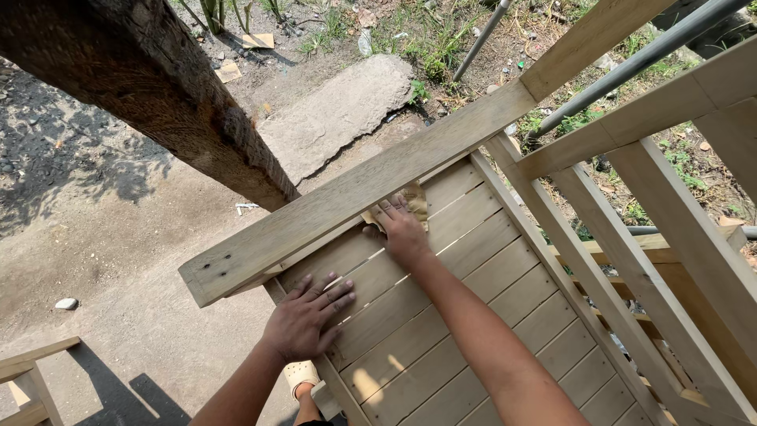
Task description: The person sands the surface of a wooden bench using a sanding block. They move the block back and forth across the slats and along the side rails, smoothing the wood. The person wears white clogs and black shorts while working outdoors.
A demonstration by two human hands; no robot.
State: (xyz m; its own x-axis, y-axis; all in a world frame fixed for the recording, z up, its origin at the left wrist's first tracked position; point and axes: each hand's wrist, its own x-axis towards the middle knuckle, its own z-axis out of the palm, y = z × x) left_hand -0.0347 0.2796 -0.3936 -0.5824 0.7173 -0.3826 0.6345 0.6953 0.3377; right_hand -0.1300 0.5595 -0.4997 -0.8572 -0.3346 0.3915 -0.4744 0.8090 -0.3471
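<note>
A flat grey stone slab (335, 114) is seen on the dirt beside a dark rough tree trunk (150, 87); grey metal pipes (631, 67) are laid over the grass.

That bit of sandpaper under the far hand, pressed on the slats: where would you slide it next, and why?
Probably a short stroke down along the same slat, toward the person. The right hand presses the sandpaper at the very top of the slatted panel, tight under the top rail, so no room lies above. The left hand lies flat on the slats, bracing the panel.
</note>
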